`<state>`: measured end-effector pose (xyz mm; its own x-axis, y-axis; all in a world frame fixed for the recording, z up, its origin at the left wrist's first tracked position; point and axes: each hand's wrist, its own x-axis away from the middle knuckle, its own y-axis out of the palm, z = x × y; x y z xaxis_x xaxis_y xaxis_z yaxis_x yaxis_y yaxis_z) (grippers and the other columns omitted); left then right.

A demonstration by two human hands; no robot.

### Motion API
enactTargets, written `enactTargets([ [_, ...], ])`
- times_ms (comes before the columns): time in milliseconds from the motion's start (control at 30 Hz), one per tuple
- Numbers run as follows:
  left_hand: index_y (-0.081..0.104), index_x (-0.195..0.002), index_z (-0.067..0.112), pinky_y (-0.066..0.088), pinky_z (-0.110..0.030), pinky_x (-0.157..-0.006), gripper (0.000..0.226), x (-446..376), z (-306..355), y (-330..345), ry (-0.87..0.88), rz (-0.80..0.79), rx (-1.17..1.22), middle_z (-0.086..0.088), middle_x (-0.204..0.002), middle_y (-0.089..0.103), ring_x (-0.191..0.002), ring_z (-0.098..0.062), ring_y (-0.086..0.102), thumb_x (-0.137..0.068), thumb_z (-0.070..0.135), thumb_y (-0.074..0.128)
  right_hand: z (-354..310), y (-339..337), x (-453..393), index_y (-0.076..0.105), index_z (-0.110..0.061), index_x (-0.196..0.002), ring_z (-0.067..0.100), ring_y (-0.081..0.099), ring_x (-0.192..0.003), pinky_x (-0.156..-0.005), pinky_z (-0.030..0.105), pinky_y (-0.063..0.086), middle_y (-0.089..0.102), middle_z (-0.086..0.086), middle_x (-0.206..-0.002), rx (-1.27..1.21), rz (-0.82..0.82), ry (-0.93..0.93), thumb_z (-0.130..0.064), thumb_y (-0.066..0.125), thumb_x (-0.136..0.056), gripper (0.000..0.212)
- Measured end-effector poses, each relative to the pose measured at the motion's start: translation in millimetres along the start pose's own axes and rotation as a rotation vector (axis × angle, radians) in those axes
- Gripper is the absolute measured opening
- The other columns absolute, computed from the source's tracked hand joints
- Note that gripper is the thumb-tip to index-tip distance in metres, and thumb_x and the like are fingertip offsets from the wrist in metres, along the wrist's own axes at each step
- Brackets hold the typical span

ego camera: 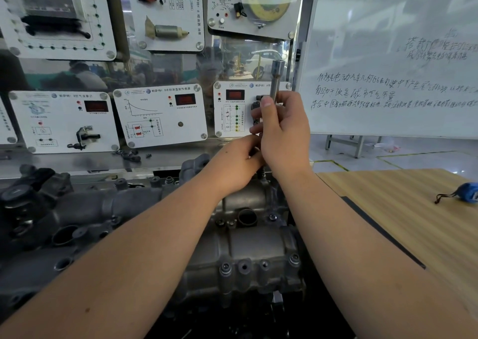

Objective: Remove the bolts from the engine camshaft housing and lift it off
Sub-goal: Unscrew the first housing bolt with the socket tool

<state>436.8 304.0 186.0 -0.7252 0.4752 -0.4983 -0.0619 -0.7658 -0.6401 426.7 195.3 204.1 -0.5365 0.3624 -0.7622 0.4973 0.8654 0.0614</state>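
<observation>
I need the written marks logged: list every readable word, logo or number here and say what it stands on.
VW roundel: on the white training panels.
"帕萨特": panel headers, legible in part; remainder blurred.
"冷却液温度传感器": middle panel header, roughly legible.
Red digital displays: no digits readable.
Whiteboard: handwritten Chinese lines, including "电动汽车"; mostly too blurred to quote.
Upper panels: vertical labels too small.

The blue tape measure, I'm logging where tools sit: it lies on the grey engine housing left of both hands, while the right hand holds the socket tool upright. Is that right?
Not quite. The head view shows the blue tape measure lying on the wooden table, to the right of both hands, not on the engine housing. The rest stands: the right hand holds the socket tool upright.
</observation>
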Motion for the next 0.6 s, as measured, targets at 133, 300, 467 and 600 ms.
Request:
enactTargets([
  [133,0.063,-0.104,0.022,0.053,-0.053,-0.086,0.015,1.0,-0.3,-0.6,-0.005,-0.005,0.005,-0.005,-0.094,0.072,-0.09,-0.025,0.067,-0.103,0.021,0.049,-2.2,2.2,0.1,0.053,-0.04,-0.092,0.005,0.066,-0.062,-0.06,0.019,0.048,0.069,-0.015,-0.081,0.054,-0.016,-0.019,-0.035,0.042,-0.103,0.017],
  [300,0.061,-0.117,0.022,0.054,-0.046,-0.088,0.018,-0.9,-0.8,0.3,-0.004,0.002,-0.016,0.004,-0.101,0.07,-0.093,-0.016,0.065,-0.103,0.024,0.05,-0.7,1.3,-1.2,0.055,-0.028,-0.107,0.007,0.066,-0.06,-0.061,0.023,0.049,0.07,-0.017,-0.077,-0.028,-0.006,0.034,-0.035,0.046,-0.103,0.012],
  [467,0.061,-0.11,0.025,0.053,-0.038,-0.081,0.013,-1.0,-2.0,0.5,0.012,0.0,0.008,0.01,-0.096,0.069,-0.091,-0.013,0.065,-0.103,0.022,0.051,-2.1,0.1,-0.4,0.05,-0.033,-0.091,0.01,0.067,-0.06,-0.06,0.024,0.048,0.071,-0.007,-0.077,-0.031,0.018,0.012,-0.032,0.052,-0.102,0.011],
  [600,0.058,-0.094,0.034,0.051,-0.036,-0.073,0.017,-0.5,-2.2,-0.3,0.006,-0.01,0.025,0.007,-0.088,0.069,-0.083,-0.014,0.066,-0.103,0.023,0.05,-3.9,1.2,-0.7,0.052,-0.036,-0.09,0.006,0.065,-0.061,-0.058,0.021,0.046,0.069,-0.01,-0.079,0.019,0.011,0.005,-0.032,0.045,-0.104,0.016],
])
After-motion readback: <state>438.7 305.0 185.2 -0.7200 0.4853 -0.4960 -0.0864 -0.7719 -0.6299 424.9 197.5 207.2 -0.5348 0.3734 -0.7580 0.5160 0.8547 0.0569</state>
